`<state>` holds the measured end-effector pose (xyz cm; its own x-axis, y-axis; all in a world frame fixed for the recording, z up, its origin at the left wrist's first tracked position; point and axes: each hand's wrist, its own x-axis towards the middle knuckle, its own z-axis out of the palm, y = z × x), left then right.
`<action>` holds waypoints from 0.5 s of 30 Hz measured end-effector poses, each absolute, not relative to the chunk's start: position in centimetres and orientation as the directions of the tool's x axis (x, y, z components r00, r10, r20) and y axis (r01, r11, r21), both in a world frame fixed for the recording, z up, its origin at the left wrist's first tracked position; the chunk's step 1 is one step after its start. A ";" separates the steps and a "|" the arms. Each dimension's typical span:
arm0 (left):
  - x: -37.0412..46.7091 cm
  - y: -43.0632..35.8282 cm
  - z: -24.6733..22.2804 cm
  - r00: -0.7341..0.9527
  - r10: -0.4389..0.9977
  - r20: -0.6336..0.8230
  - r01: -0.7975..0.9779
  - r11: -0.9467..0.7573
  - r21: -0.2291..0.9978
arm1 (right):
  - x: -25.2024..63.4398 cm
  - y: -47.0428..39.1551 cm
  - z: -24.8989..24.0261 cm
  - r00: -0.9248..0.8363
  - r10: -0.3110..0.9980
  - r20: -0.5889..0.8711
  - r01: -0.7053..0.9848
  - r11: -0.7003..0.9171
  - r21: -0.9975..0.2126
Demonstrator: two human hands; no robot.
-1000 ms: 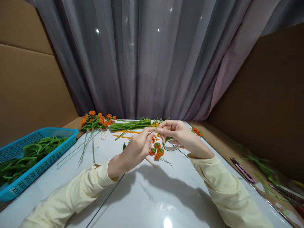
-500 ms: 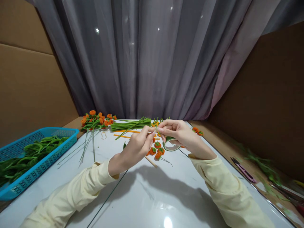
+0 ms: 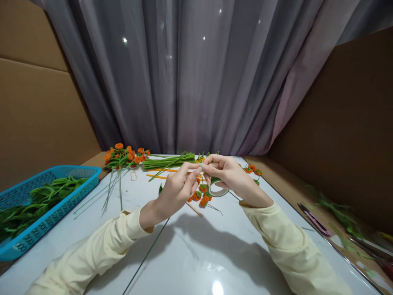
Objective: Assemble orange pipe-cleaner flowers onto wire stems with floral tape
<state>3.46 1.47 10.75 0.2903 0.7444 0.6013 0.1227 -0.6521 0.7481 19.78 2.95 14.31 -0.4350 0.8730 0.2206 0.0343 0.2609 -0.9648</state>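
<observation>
My left hand (image 3: 178, 188) is closed in a pinch, and a long thin green stem (image 3: 146, 255) slants from under it towards the lower edge of the view. Its fingertips meet those of my right hand (image 3: 229, 176), which hide the stem's upper end. Hooked in the curled fingers of my right hand is a roll of green tape (image 3: 218, 191) with a white core. Just below the hands lie orange fuzzy flowers (image 3: 204, 200) with green backs. A light wooden stick (image 3: 194, 209) rests on the white table under my left hand.
A blue basket (image 3: 97, 174) of green leaves (image 3: 58, 190) stands at left. Orange flowers on stems (image 3: 119, 155), a bundle of green stems (image 3: 168, 162) and orange strips (image 3: 158, 177) lie at the back. Pink-handled cutters (image 3: 317, 223) lie at right, near green scraps (image 3: 340, 217).
My right hand and the tape roll have shifted slightly left. The lower end of the thin green stem has swung a little to the right. My left hand stays nearly in place.
</observation>
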 end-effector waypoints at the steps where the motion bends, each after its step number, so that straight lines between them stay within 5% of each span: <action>1: 3.4 1.6 10.6 0.286 0.745 0.602 0.109 -0.650 0.752 | 19.7 2.9 14.3 -0.430 0.875 0.221 0.039 0.262 -0.964; 15: 3.3 1.0 11.0 0.246 0.791 0.560 -0.102 -0.554 0.827 | 20.2 2.9 14.3 -0.493 0.838 0.234 0.011 0.275 -0.961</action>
<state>3.29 0.95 10.97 0.2461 0.7910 0.5602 -0.1020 -0.5536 0.8265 20.19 2.90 14.32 -0.4932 0.8378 0.2343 0.0114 0.2755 -0.9612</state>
